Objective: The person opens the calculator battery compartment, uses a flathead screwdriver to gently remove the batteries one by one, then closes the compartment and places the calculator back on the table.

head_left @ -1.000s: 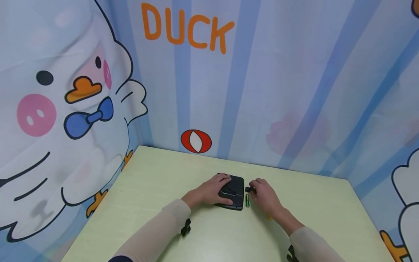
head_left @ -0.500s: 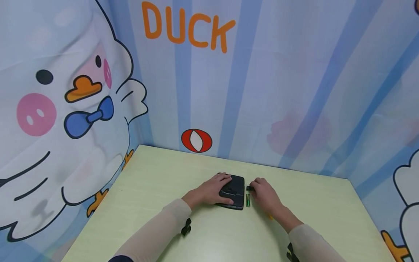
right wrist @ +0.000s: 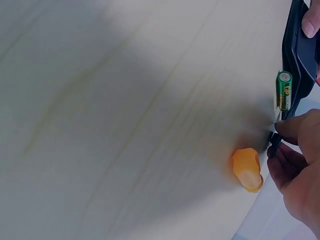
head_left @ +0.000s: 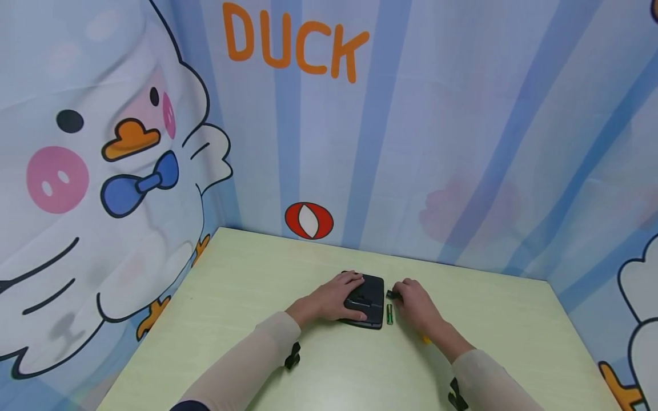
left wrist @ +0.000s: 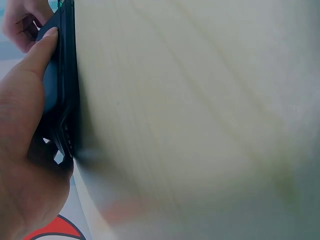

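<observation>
In the head view a flat black device (head_left: 372, 299) with a recess in its upper face lies on the table; its exact kind is unclear. My left hand (head_left: 336, 295) holds its left side, thumb across the upper face, as the left wrist view shows; the other fingers are mostly hidden there. Just right of the device, my right hand (head_left: 415, 305) pinches a small black piece (right wrist: 274, 141) between thumb and fingers. A green battery (head_left: 389, 314) lies between the device and that hand, close to the device's right edge.
An orange object (right wrist: 247, 170), soft-looking and rounded, lies on the pale table (head_left: 319, 371) below the right wrist. Printed duck curtains (head_left: 437, 142) stand behind and beside the table.
Hardly anything differs. My right hand shifts very slightly with the small black piece still pinched, while my left hand stays on the device.
</observation>
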`<state>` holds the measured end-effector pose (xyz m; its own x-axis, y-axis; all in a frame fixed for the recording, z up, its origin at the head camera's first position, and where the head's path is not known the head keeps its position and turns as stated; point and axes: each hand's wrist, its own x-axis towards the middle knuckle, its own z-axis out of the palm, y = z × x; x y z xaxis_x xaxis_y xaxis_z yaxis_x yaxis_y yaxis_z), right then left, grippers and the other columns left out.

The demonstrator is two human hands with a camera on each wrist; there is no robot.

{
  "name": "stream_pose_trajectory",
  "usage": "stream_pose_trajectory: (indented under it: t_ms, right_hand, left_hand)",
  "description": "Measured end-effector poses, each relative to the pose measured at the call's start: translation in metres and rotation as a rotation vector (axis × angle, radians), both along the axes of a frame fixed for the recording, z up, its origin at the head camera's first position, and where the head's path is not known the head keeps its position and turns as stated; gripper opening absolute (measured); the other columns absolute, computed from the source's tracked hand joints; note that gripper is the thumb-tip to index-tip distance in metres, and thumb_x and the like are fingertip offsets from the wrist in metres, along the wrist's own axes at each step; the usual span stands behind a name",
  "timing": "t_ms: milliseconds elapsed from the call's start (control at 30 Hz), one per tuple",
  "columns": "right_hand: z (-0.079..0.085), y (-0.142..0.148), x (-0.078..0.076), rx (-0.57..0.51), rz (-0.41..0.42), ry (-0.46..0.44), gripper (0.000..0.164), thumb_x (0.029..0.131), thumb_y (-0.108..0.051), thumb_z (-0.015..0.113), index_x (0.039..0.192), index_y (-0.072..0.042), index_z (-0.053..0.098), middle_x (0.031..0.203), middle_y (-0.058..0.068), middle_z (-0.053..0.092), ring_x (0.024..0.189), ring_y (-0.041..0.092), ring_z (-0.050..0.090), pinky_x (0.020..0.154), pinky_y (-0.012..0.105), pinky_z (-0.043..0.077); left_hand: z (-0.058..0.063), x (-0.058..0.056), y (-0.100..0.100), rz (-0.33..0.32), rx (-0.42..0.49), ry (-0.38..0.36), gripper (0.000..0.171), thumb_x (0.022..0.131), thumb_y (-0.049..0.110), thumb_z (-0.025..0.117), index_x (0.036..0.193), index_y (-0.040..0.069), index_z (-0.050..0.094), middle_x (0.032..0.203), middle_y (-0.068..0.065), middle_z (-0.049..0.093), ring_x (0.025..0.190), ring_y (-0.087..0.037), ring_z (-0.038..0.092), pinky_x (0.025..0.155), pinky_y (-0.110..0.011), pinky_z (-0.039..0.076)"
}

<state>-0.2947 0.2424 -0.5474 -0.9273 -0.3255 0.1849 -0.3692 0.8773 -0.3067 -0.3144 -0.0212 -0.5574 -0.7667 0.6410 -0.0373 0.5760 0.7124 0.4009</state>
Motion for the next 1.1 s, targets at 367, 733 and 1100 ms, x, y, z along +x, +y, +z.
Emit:
stream_pose_trajectory:
  t_ms: [367, 733, 1100]
  right_hand:
    - [0.005, -0.002, -0.001, -0.049, -0.02, 0.002, 0.012, 0.09, 0.0, 0.08, 0.099, -0.001, 0.072, 0.093, 0.008, 0.063, 0.088, 0.024, 0.06, 0.083, 0.047, 0.055]
    - [0.017, -0.012, 0.0, -0.088, -0.012, -0.015, 0.015, 0.091, -0.005, 0.083, 0.103, -0.002, 0.075, 0.097, 0.008, 0.067, 0.09, 0.024, 0.064, 0.087, 0.045, 0.059]
    - [0.03, -0.03, 0.013, -0.14, 0.075, -0.022, 0.014, 0.093, -0.008, 0.082, 0.106, -0.004, 0.077, 0.101, 0.006, 0.068, 0.093, 0.024, 0.07, 0.083, 0.043, 0.061]
  left_hand:
    - [0.003, 0.001, 0.001, 0.004, -0.005, 0.004, 0.097, 0.093, 0.07, 0.067, 0.168, 0.018, 0.033, 0.174, 0.0, 0.027, 0.161, -0.023, 0.02, 0.124, -0.047, 0.034]
    - [0.002, 0.001, 0.0, 0.005, -0.007, 0.001, 0.098, 0.093, 0.07, 0.067, 0.168, 0.018, 0.034, 0.174, -0.001, 0.027, 0.161, -0.024, 0.021, 0.123, -0.048, 0.035]
    - [0.004, 0.002, 0.002, 0.0, -0.02, 0.011, 0.097, 0.094, 0.07, 0.067, 0.168, 0.016, 0.034, 0.173, -0.002, 0.028, 0.161, -0.024, 0.021, 0.124, -0.047, 0.034]
